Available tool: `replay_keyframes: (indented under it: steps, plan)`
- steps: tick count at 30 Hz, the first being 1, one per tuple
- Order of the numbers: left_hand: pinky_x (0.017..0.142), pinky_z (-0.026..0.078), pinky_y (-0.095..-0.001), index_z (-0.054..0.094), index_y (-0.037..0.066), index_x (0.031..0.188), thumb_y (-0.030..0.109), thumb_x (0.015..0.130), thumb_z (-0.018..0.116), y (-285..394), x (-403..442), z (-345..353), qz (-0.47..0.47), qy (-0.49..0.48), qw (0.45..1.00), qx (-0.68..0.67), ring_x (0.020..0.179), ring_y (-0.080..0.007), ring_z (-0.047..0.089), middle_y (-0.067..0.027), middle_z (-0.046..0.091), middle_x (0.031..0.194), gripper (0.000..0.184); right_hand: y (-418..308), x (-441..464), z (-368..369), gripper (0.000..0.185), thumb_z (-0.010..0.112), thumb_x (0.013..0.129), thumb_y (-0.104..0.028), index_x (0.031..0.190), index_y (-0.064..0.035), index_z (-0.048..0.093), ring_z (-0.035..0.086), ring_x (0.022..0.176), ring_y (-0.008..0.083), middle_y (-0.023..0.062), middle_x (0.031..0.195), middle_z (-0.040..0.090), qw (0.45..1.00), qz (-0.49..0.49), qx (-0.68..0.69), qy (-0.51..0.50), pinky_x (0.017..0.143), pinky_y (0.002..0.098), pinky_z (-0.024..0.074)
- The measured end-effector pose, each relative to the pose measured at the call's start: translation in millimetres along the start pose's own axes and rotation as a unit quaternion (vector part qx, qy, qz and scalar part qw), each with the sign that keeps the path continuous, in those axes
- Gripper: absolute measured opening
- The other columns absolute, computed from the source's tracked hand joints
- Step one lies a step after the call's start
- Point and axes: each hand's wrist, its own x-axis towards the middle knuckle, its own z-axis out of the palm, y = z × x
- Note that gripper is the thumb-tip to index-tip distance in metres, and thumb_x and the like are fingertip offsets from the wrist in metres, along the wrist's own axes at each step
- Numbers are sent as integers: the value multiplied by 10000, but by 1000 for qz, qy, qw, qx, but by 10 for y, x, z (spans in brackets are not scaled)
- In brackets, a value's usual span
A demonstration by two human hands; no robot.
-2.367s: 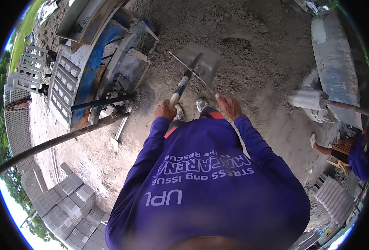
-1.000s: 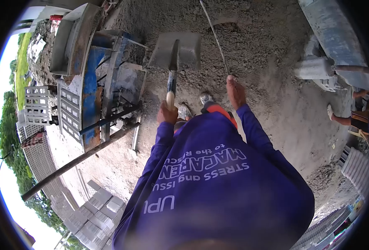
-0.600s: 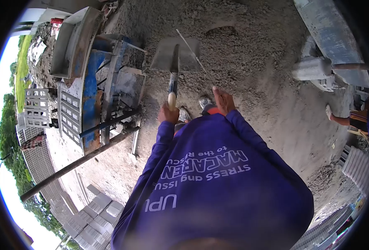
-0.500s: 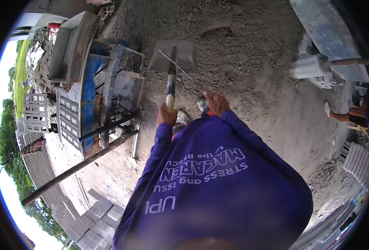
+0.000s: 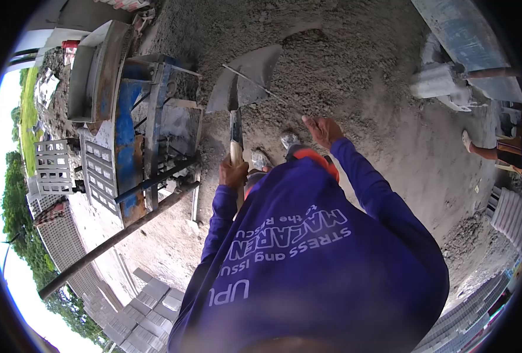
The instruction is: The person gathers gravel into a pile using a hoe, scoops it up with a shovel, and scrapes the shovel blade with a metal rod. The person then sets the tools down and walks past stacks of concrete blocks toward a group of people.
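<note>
Left hand [image 5: 233,175] fingers wrapped round shovel [image 5: 235,123], blade [image 5: 261,67] ahead of shoes [image 5: 261,159]; right hand [image 5: 324,130] fingers pinching rod [image 5: 252,82] over blade. Left-side metal trough [image 5: 83,82]: contents unclear. Shirt [image 5: 320,265] reads "STRESS ang".

Daylight bleaches the left-hand sky [image 5: 9,112]; the ground ahead [image 5: 361,88] is dimmer, edges bend fisheye-fashion, and the shirt [image 5: 308,253] blurs toward the bottom.

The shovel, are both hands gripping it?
No, only the left hand grips the shovel, while the right hand holds a thin rod.
</note>
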Motion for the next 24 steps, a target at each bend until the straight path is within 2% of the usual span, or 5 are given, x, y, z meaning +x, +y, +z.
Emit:
replay_keyframes:
  steps: [4,12,15,22,24]
  plan:
    - [392,423,-277,549,-12,865,97,696,589,-178,-85,-47,18,-7,1000,2,443,-129,516,-43,537,587,205,397,471,-271,762,331,808,-710,572,0,473,465,501,226,107,508,441,987,156,-43,-22,519,388,385]
    - [410,433,-283,542,-21,825,130,688,616,-234,-72,-14,5,12,1000,19,457,-130,524,-65,554,599,217,-18,0,-488,772,261,813,-711,667,-32,599,561,563,334,198,568,526,992,-29,-121,-36,574,471,414]
    - [398,432,-281,539,-32,826,129,690,621,-101,-143,-47,28,10,997,76,462,-116,531,-66,561,607,226,679,380,-321,741,319,817,-696,666,-13,562,460,514,246,130,505,437,984,138,-77,-77,535,429,371]
    - [739,458,-493,539,120,1046,232,686,588,-93,-94,-28,87,146,923,346,835,-442,568,-238,612,862,380,-19,270,-584,764,296,806,-717,608,-26,556,512,504,294,154,522,487,998,-30,-49,-3,528,435,412]
    - [725,461,-491,529,121,1055,223,692,584,-149,-27,-81,102,160,909,370,830,-434,576,-237,613,870,382,-274,205,-533,775,280,806,-723,609,-26,555,534,517,292,162,528,501,991,-71,-111,-19,536,420,437]
